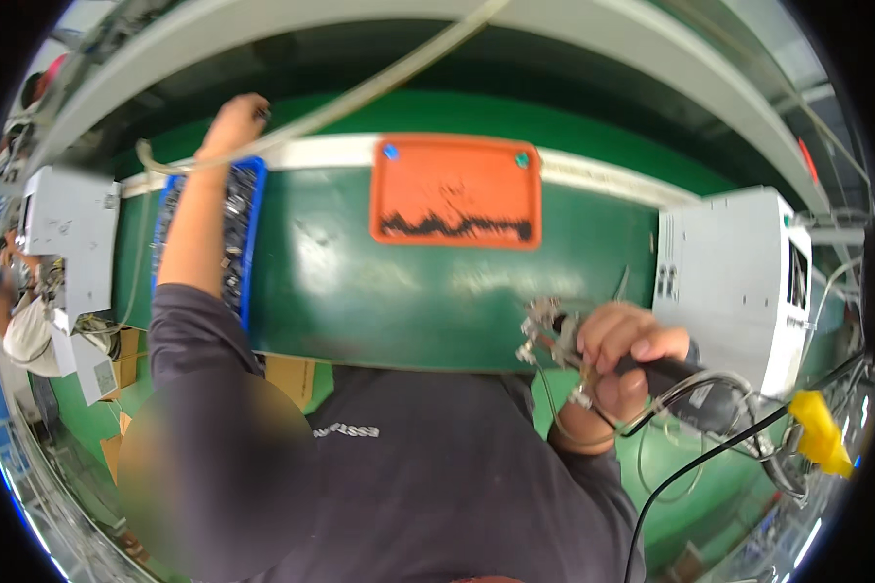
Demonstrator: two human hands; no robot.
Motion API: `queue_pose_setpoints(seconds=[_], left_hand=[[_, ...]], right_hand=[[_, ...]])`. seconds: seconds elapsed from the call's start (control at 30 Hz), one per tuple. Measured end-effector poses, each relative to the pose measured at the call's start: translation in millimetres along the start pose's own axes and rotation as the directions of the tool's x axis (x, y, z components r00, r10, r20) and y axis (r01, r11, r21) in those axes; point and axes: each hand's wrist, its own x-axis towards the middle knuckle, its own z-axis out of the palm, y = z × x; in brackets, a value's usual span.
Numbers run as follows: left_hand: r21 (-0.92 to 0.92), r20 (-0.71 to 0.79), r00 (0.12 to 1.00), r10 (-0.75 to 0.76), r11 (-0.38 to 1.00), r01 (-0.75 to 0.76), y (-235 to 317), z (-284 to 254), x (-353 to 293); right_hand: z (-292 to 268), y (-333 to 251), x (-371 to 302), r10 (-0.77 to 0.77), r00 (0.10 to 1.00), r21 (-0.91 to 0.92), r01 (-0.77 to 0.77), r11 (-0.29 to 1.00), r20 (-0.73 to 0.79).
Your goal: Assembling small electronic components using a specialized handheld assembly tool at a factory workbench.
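My left arm stretches over a blue tray [256,209] of many small dark parts. Past its far end, my left hand [240,121] is closed, with a small dark piece [262,114] showing at its fingertips; its exact kind is too small to make out. At the right front, my right hand [620,352] is closed around a black elongated tool [663,371] with cables running off it; its kind is not clear. Beside those fingers, silvery metal fittings [546,325] stand over the bench's near edge.
An orange tray [457,185] with fine black pieces along its near side lies on the green bench [331,291]. White machine housings [724,277] flank the bench. A pale hose [389,78] crosses above. A yellow tag [820,432] hangs among cables. Another person [29,335] works far left.
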Motion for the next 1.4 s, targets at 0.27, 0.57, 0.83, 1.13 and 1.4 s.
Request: queue_pose_setpoints(seconds=[0.27, 0.57, 0.83, 1.13, 1.4], left_hand=[[-0.418, 0.068, 0.975, 0.214, 0.893, -0.167, 235.0, -40.0, -105.2], [-0.576, 0.179, 0.820, 0.544, 0.734, -0.361, 344.1, 45.8, -170.1], [-0.686, -0.030, 0.871, 0.490, 0.624, -0.374, 336.0, 67.2, -173.9], [-0.533, -0.173, 0.817, 0.550, 0.646, -0.547, 338.3, 80.6, -178.2], [-0.553, -0.140, 0.823, 0.551, 0.646, -0.527, 340.1, 78.3, -176.0]], right_hand=[[-8.5, 12.1, 4.9, -0.018, 0.999, 0.038, 0.020, 0.999, -0.042], [-8.3, 10.4, 2.1, 0.009, 0.995, -0.034, -0.005, 0.999, 0.101], [-3.0, 13.8, 3.2, 0.035, 0.993, -0.025, -0.032, 0.999, 0.109], [-1.0, 19.6, 6.0, 0.061, 0.988, -0.028, -0.058, 0.998, 0.139], [-2.0, 22.6, 5.2, 0.052, 0.986, -0.020, -0.050, 0.999, 0.157]])
